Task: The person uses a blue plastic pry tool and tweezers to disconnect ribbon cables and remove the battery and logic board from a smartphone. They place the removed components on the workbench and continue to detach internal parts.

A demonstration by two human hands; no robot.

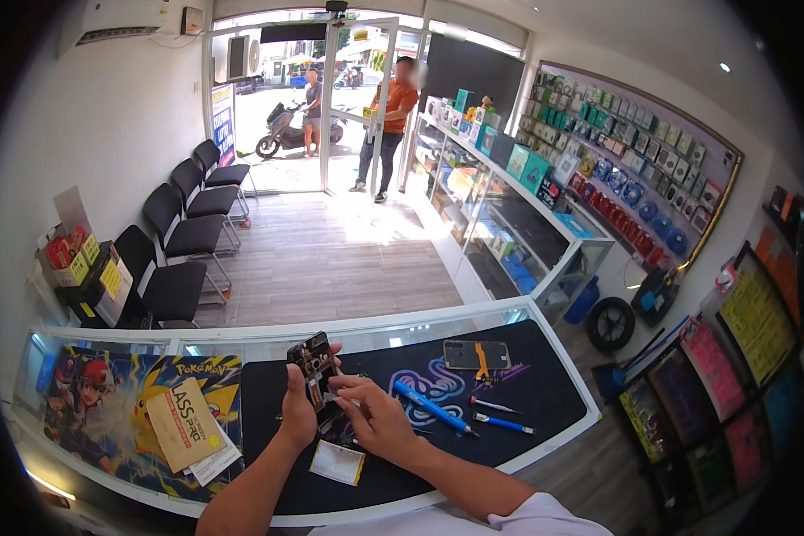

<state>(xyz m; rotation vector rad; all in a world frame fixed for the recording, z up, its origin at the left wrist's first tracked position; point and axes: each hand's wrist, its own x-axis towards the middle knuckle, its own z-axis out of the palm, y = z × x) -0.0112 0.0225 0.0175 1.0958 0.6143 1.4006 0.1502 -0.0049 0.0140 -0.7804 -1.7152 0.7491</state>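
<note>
The phone (315, 371), its inner parts bare, stands tilted in my left fingers (296, 382), which wrap round its sides. My right fingers (355, 393) are bunched narrow at its lower end; I cannot tell whether a small piece sits between their tips. Pressing too hard there could, I judge, bend or tear something thin inside, and a loose left hold could let the phone slip down onto the mat (281, 482).

Just below my fingers, nearer me, lies a flat silvery pouch (338, 464) with a yellow edge, probably a battery; a dropped phone might dent it. To their right are a blue pen-like tool (436, 409), a small screwdriver (482, 401) and a blue cutter (504, 422); a sweep of my right forearm could roll these off the desk (590, 418). Beyond them rests a second phone shell (460, 354) under an orange ribbon (482, 359), easily snagged. Well left lies a yellowish envelope (186, 424).
</note>
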